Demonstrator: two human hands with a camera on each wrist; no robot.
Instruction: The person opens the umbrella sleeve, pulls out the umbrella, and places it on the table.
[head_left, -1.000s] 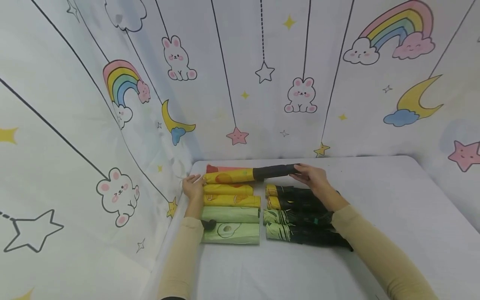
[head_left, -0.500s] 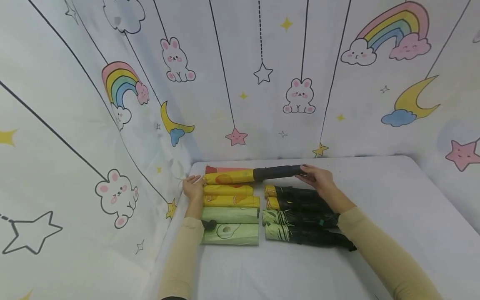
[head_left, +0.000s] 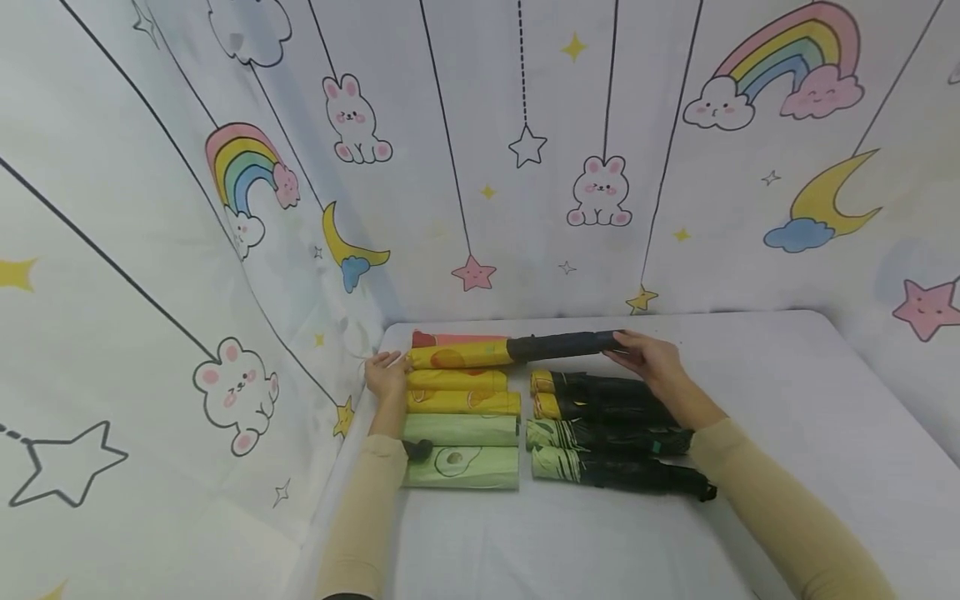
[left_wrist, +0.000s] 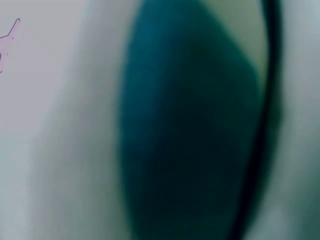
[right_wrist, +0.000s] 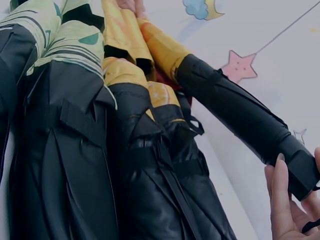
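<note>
At the back of the table, a folded black umbrella (head_left: pixel 562 344) sticks out of a yellow fruit-print sleeve (head_left: pixel 457 354), raised a little. My right hand (head_left: pixel 651 360) pinches the umbrella's right end; the right wrist view shows fingers and thumb around that dark tip. My left hand (head_left: pixel 385 375) grips the sleeve's left end. In front lie two more yellow sleeves (head_left: pixel 465 402) and two green avocado-print sleeves (head_left: pixel 465 469). Folded black umbrellas with yellow (head_left: pixel 600 386) or green-striped ends (head_left: pixel 555 465) lie to their right. The left wrist view is blurred and dark.
A pink sleeve (head_left: pixel 472 339) lies behind the raised one, mostly covered. White cloth covers the table (head_left: pixel 780 367). A printed curtain (head_left: pixel 510 225) rises at its back edge, and another (head_left: pixel 225 400) runs along the left.
My right hand has moved steadily to the right, and more of the black umbrella shows outside the yellow sleeve. My left hand has stayed at the sleeve's left end.
</note>
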